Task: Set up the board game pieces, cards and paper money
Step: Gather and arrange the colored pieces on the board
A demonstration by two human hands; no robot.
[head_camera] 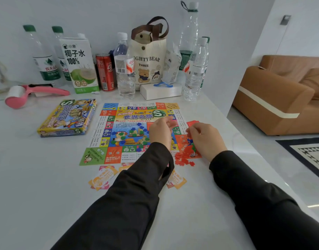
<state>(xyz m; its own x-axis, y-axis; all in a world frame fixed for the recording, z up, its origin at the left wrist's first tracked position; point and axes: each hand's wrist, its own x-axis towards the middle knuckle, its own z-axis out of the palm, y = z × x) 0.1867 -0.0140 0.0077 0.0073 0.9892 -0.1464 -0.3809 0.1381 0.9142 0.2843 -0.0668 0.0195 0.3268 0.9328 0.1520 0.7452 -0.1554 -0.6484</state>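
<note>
The square printed paper game board (119, 134) lay flat on the white table (37, 177), towards its right edge. Just left of it lay the flat yellow cardboard game box (67, 117). Small blue and green plastic pieces (135, 131) were scattered over the board's middle. A heap of small red plastic pieces (184, 157) spilled over its near right corner onto the table. Orange and pink paper money notes (103, 176) lay before the board's near edge. Behind the board, along the wall, stood a white coconut-water carton (79, 64), a red drink can (104, 72), a clear plastic water bottle (124, 69) and a cream canvas tote bag (148, 64), left to right. A white cardboard box (160, 92) lay before the bag.
</note>
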